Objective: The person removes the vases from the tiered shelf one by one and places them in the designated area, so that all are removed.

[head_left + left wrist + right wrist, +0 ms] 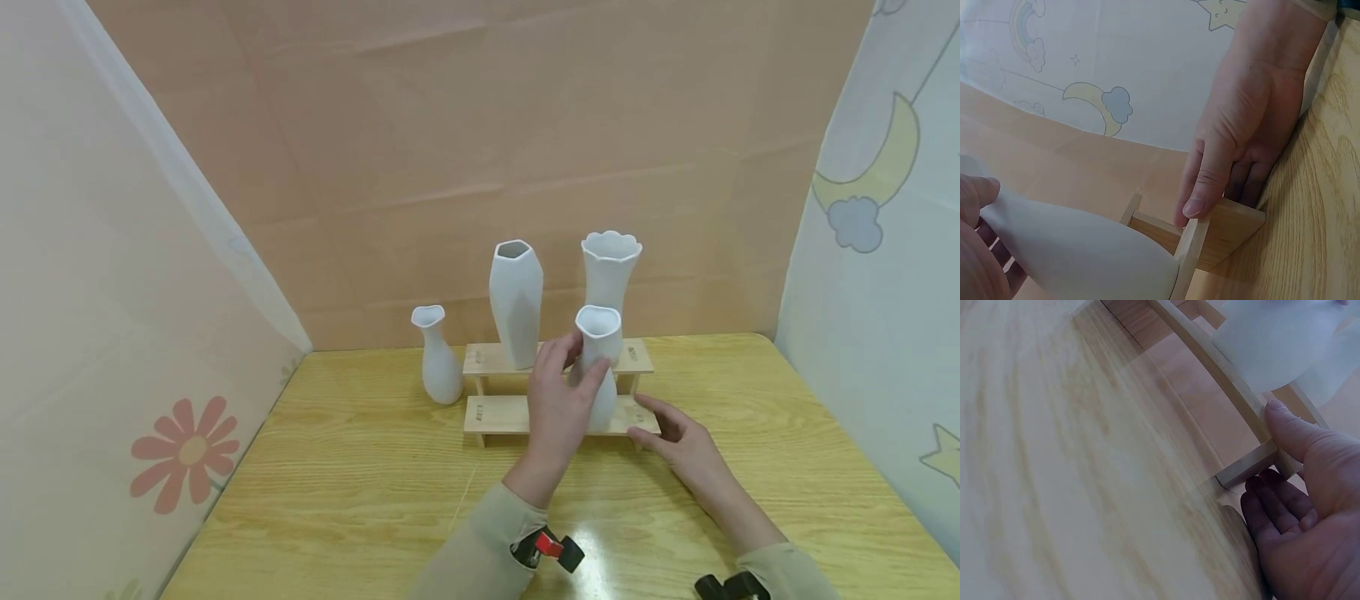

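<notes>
My left hand (557, 398) grips a white vase (602, 392) with a wavy rim around its upper body. This vase stands upright on the right part of the lower step of a small wooden two-step stand (498, 414). At the stand's right end, my right hand (686, 450) pinches the lower board, thumb on its front edge, as the right wrist view shows up close. On the upper step are a faceted white vase (516, 304) at left and a scalloped-rim white vase (609, 271) at right, partly hidden by the held one.
Left of the stand, a slim white vase (441, 367) stands on the wooden table (360, 483). An orange-brown backdrop (465, 150) rises behind the table. Patterned cloth walls (112, 292) flank it on both sides.
</notes>
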